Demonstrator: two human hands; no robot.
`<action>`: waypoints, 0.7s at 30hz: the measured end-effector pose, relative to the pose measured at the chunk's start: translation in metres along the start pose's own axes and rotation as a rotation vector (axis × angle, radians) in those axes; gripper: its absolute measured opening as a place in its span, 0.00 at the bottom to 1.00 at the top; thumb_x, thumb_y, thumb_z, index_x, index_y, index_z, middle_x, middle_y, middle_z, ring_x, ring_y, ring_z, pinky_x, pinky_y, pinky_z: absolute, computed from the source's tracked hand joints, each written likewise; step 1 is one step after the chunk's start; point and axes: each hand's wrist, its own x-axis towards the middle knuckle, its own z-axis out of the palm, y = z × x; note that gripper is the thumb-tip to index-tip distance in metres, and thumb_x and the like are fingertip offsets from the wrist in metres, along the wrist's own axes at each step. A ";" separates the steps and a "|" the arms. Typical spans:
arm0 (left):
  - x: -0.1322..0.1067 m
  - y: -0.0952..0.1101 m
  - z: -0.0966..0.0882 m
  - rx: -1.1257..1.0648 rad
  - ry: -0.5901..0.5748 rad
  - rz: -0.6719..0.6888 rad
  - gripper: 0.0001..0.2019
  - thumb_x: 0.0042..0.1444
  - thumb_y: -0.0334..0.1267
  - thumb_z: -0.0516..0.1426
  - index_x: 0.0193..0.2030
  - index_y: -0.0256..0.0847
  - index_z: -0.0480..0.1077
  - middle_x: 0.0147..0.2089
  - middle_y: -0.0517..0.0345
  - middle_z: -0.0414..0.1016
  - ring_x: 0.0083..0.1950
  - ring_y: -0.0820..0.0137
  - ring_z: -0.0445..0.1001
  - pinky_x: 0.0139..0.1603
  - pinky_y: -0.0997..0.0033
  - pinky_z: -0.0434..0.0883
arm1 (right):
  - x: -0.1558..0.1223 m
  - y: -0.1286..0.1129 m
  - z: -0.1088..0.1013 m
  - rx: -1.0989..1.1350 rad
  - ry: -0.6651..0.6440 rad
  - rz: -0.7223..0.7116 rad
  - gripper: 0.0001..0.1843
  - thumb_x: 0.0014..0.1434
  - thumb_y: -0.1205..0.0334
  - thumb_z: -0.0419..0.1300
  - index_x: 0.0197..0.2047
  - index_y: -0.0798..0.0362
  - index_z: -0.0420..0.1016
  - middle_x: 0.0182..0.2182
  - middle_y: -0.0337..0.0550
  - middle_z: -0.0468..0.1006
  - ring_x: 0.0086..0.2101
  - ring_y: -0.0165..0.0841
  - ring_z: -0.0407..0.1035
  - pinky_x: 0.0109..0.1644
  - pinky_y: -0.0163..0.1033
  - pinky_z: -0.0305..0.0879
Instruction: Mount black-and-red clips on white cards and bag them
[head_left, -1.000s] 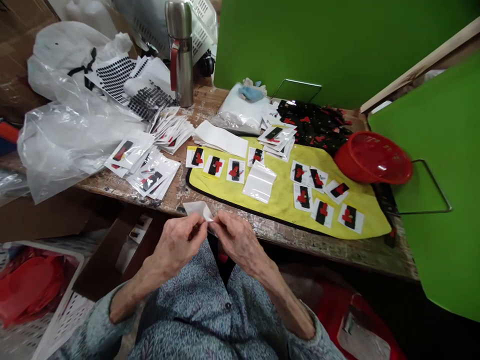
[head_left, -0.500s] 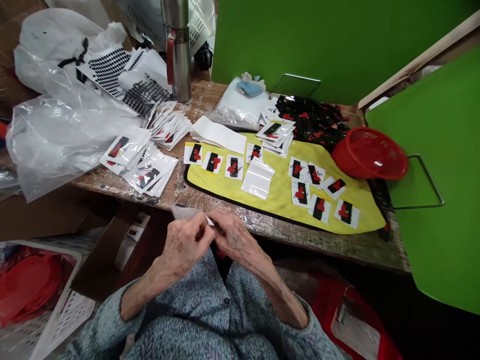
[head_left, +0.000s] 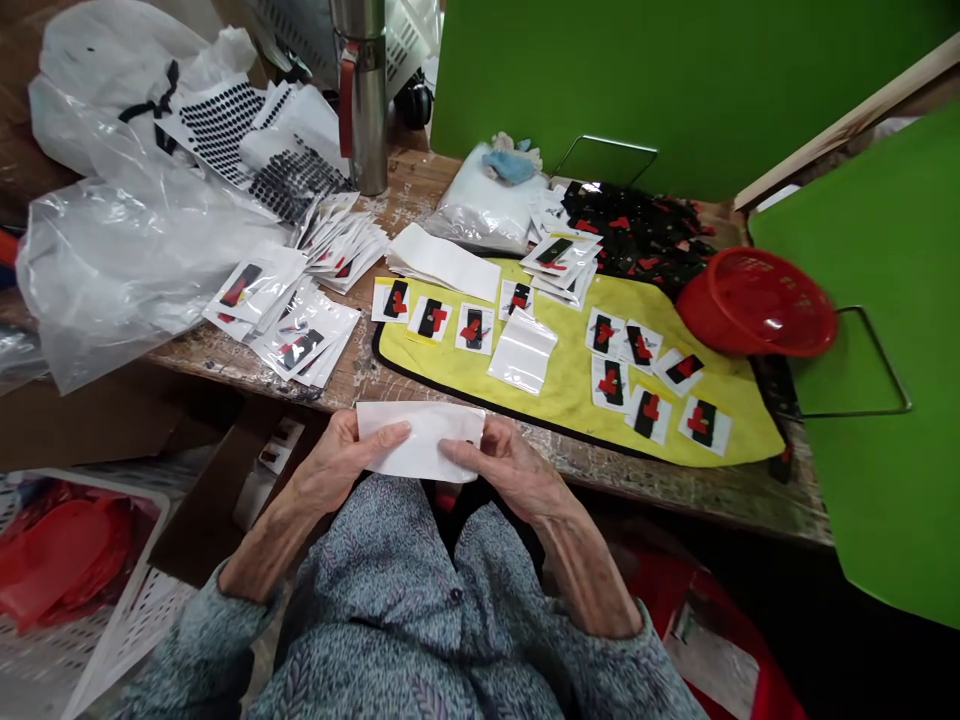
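A white paper strip [head_left: 420, 440] is stretched flat between my two hands just in front of the table edge. My left hand [head_left: 341, 462] pinches its left end, thumb on top. My right hand [head_left: 510, 468] pinches the right end the same way. Beyond the strip lies a yellow cloth mat [head_left: 577, 385] with small white cards bearing black and red pieces [head_left: 472, 328] in rows, and one clear little bag [head_left: 523, 351] in the middle.
Stacks of bagged cards [head_left: 300, 320] and a big clear plastic bag [head_left: 127, 250] fill the left of the wooden table [head_left: 600, 480]. A steel flask [head_left: 364, 95] stands at the back. A red bowl [head_left: 757, 305] sits at the right by green boards [head_left: 877, 380]. A white crate [head_left: 90, 600] is lower left.
The hands were close together, working a folded white piece. Now they have drawn apart and the strip is spread out flat between them.
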 end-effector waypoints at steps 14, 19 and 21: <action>-0.013 0.014 -0.003 1.297 0.097 0.782 0.34 0.51 0.48 0.65 0.63 0.44 0.61 0.56 0.47 0.70 0.57 0.54 0.66 0.59 0.49 0.61 | 0.017 0.001 0.000 -0.242 -0.065 0.015 0.18 0.53 0.46 0.65 0.30 0.54 0.75 0.23 0.36 0.72 0.24 0.26 0.61 0.25 0.31 0.56; -0.006 0.006 -0.002 1.387 0.061 0.862 0.27 0.57 0.47 0.61 0.60 0.38 0.62 0.51 0.47 0.74 0.51 0.58 0.71 0.57 0.51 0.60 | 0.020 0.000 -0.001 -0.239 -0.103 0.026 0.19 0.52 0.46 0.65 0.26 0.54 0.72 0.22 0.35 0.68 0.23 0.25 0.59 0.25 0.31 0.55; -0.004 0.004 -0.003 1.389 0.051 0.887 0.28 0.56 0.49 0.61 0.59 0.38 0.62 0.51 0.45 0.74 0.51 0.57 0.72 0.55 0.52 0.61 | 0.022 0.001 -0.001 -0.213 -0.119 0.035 0.19 0.52 0.46 0.65 0.28 0.54 0.72 0.23 0.35 0.69 0.24 0.26 0.59 0.26 0.31 0.55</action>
